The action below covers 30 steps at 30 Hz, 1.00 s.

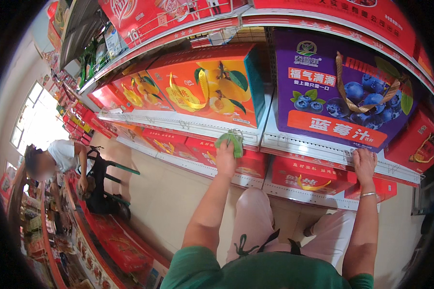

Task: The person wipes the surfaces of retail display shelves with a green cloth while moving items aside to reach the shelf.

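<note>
My left hand (227, 159) is closed around a green cloth (235, 140), which touches the front edge of a white metal shelf (188, 124). Just behind it stands an orange gift box (206, 86) printed with yellow peaches and fitted with a yellow ribbon handle. To the right, my right hand (364, 164) grips the wire-railed front edge of the adjoining white shelf (303, 142). Its fingertips lie close to the bottom of a large purple blueberry drink box (311, 90) with a tan rope handle; whether they touch the box cannot be seen.
Red gift boxes (307, 177) line the lower shelf by my knees. More red cartons (332, 14) fill the shelf above. At left, a person (63, 159) sits near a dark green-framed chair (121, 168) beside another stocked shelf (72, 231). Tiled floor (159, 188) runs between the shelves.
</note>
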Tool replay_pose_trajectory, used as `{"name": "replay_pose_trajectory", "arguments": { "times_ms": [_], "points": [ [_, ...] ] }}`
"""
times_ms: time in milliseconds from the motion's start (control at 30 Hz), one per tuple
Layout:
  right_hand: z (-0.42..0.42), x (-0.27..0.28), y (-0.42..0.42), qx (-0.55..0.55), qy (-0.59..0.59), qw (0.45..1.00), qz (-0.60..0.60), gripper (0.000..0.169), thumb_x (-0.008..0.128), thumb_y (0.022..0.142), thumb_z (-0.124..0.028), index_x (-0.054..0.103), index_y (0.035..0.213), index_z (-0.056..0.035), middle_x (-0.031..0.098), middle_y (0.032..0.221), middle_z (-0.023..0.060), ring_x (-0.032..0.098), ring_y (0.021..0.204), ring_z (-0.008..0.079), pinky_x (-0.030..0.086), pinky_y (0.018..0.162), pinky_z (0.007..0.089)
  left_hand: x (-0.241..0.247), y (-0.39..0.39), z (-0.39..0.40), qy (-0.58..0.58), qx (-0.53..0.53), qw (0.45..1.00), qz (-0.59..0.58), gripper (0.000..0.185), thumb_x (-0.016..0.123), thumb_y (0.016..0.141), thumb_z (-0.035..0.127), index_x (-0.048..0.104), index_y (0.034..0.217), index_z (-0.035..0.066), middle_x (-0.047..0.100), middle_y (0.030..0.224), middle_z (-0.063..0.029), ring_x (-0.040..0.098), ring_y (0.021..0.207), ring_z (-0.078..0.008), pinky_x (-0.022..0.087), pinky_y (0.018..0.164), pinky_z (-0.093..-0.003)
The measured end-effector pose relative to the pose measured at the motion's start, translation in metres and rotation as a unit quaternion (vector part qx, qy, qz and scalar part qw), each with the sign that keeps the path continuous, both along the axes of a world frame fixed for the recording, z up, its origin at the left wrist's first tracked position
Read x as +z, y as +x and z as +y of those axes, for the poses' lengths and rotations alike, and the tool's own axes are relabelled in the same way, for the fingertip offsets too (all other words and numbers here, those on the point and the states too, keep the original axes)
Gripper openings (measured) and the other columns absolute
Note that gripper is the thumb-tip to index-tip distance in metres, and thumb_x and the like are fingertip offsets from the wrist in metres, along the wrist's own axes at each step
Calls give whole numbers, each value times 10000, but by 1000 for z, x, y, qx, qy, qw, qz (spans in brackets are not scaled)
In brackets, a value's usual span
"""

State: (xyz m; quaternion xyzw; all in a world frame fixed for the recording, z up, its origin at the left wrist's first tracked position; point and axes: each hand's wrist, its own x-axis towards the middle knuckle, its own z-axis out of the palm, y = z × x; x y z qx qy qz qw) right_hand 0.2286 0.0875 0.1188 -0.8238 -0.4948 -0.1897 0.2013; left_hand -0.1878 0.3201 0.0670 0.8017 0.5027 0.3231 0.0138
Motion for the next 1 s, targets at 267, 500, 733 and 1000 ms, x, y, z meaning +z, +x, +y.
{"name": "replay_pose_trajectory", "arguments": {
  "times_ms": [267, 500, 733, 1000],
  "points": [
    [-4, 0, 5, 6, 7, 1000, 21, 220, 500, 865, -295, 601, 850, -99, 588, 887, 74, 534, 923, 269, 281, 969, 450, 27, 34, -30, 64, -16, 995, -71, 443, 623, 699, 48, 567, 1137, 84, 494, 1195, -153, 497, 1060, -348, 442, 858, -398],
    [-1, 0, 2, -3, -1, 1000, 15, 229, 494, 869, -304, 608, 867, -105, 588, 895, 67, 530, 937, 266, 271, 978, 453, 46, 62, -21, -43, 42, 998, 15, 528, 630, 671, 53, 545, 1187, 120, 472, 1116, -184, 505, 1003, -367, 473, 799, -411],
    [0, 1, 2, -5, 5, 1000, 9, 248, 487, 878, -327, 607, 870, -110, 585, 902, 62, 526, 947, 263, 261, 988, 452, 39, 71, -29, -69, 40, 996, -45, 524, 585, 671, 8, 550, 1190, 71, 474, 1111, -195, 505, 989, -385, 458, 838, -398],
    [-1, -2, 5, 5, 4, 1000, 7, 244, 482, 883, -321, 603, 861, -110, 584, 889, 65, 530, 931, 265, 272, 973, 461, 18, 66, -27, -178, -60, 958, -216, 447, 558, 734, 22, 555, 1180, 28, 534, 1039, -180, 523, 1018, -323, 422, 870, -340]
  ]
}}
